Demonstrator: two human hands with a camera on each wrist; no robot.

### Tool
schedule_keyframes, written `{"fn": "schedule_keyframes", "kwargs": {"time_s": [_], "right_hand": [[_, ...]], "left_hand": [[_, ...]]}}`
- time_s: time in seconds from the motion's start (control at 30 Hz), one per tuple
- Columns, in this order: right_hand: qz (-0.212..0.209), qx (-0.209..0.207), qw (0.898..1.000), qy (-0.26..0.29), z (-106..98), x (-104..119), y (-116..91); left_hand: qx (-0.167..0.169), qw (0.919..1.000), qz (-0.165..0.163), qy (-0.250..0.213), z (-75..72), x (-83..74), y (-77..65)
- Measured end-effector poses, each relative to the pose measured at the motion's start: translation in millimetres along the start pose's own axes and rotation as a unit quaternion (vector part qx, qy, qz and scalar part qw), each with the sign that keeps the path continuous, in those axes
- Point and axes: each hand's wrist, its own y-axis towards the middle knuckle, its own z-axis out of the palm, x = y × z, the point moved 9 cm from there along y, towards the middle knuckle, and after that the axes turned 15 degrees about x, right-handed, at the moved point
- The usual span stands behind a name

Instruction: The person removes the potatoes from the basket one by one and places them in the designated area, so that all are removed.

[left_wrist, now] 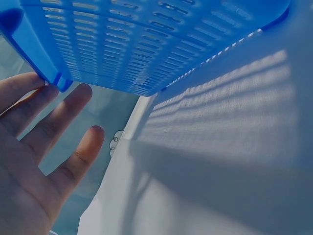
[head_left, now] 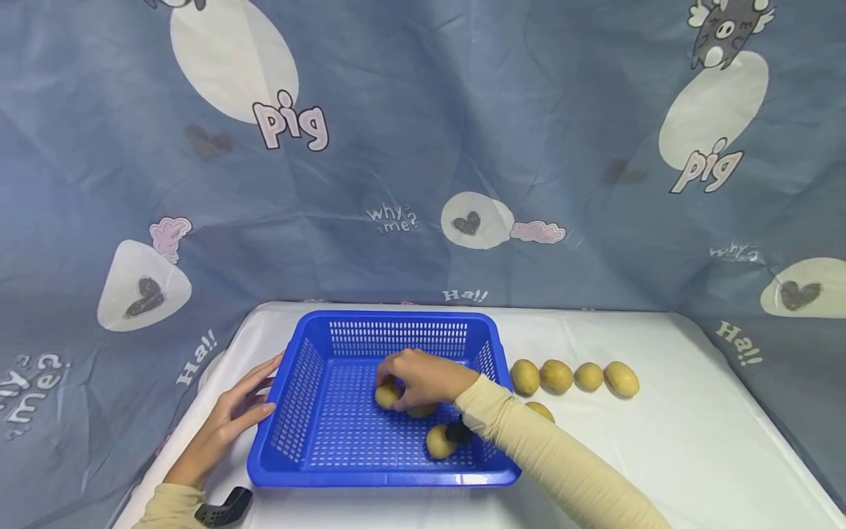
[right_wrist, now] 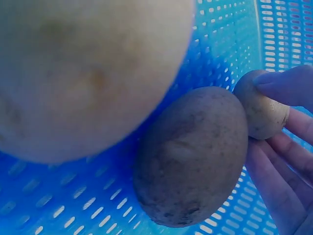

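A blue slotted plastic basket (head_left: 317,479) stands on the white-covered table. Inside it, my right hand (head_left: 426,376) pinches a small potato (head_left: 386,397) between thumb and fingers. The right wrist view shows this potato (right_wrist: 259,110) low over the basket floor, beside a larger potato (right_wrist: 193,156). Another potato (head_left: 438,442) lies nearer the basket's front right corner, close to the right wrist. Outside the basket, my left hand (head_left: 228,422) is at the left rim with fingers spread and fairly straight. In the left wrist view, fingertips (left_wrist: 36,81) meet the rim's underside.
Right of the basket, several potatoes (head_left: 557,375) form a row on the white cloth (head_left: 667,433). One more potato (head_left: 540,411) lies in front of them, partly hidden by the right sleeve. A blue printed curtain (head_left: 396,147) hangs behind the table.
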Motion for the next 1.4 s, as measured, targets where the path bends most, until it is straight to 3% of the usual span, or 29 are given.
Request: {"fn": "schedule_keyframes", "kwargs": {"time_s": [0.33,0.63,1.03,1.4], "right_hand": [[-0.005,-0.019,0.999,0.045,-8,-1,-2],[-0.016,-0.059,0.995,0.080,-29,4,-17],[-0.035,-0.121,0.977,0.171,-51,-3,-53],[-0.041,-0.186,0.958,0.217,-60,-7,-90]], "left_hand": [[-0.002,1.0000,-0.003,0.002,1.6,-1.3,-1.8],[-0.003,1.0000,-0.004,-0.001,2.1,2.2,-3.5],[0.002,1.0000,-0.001,-0.002,2.7,1.2,-0.9],[0.002,1.0000,-0.005,-0.007,0.8,2.4,0.5]]}}
